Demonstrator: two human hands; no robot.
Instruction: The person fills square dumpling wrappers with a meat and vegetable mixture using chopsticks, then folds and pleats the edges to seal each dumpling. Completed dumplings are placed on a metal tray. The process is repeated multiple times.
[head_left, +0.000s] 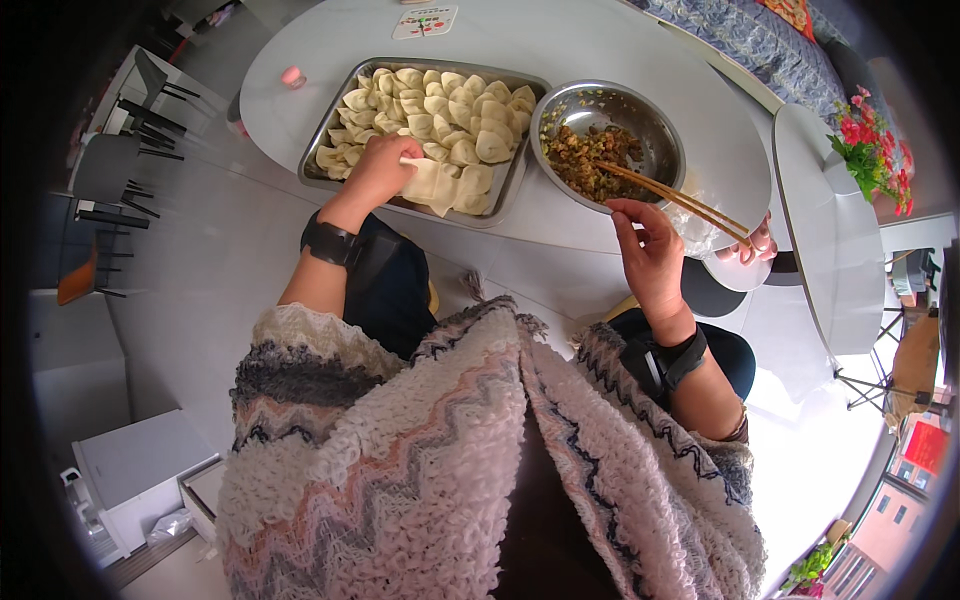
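Observation:
My left hand reaches over the near edge of a steel tray, its fingertips pinching the edge of a flat dough wrapper. Rows of folded dumplings fill much of the tray. To its right stands a steel bowl holding minced filling. A pair of wooden chopsticks leans in the bowl over its near right rim. My right hand is raised just in front of the bowl, below the chopsticks, thumb and forefinger close together; whether anything thin lies between them I cannot tell.
A clear plastic bag lies right of the bowl. A small pink-capped jar and a printed card are on the white table. Another person's fingers show at the right edge. Pink flowers stand farther right.

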